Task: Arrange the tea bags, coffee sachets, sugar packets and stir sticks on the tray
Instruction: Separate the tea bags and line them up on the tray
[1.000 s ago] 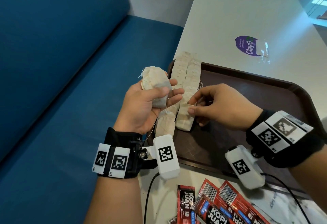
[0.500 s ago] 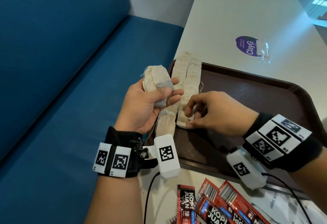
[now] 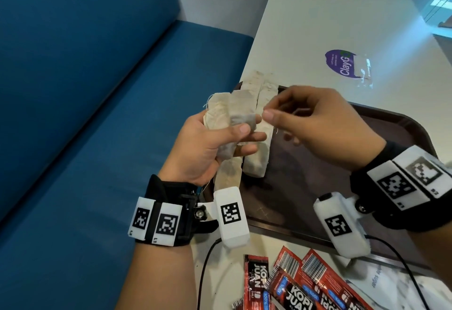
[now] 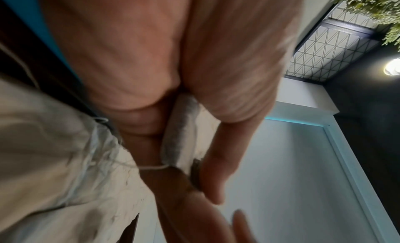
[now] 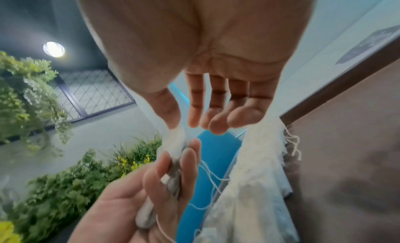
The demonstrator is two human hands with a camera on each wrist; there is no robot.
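The left hand (image 3: 208,148) grips a small bunch of tea bags (image 3: 230,116) above the tray's (image 3: 403,133) left edge. The right hand (image 3: 320,126), fingers loosely curled, seems to hold nothing (blur hides any string). Light, soft paper: pinch one by a corner.

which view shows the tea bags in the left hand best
The head view: the held tea bags show broadside, gripped by the left hand. The left wrist view shows only a blurred edge; the right wrist view a sliver between fingers.
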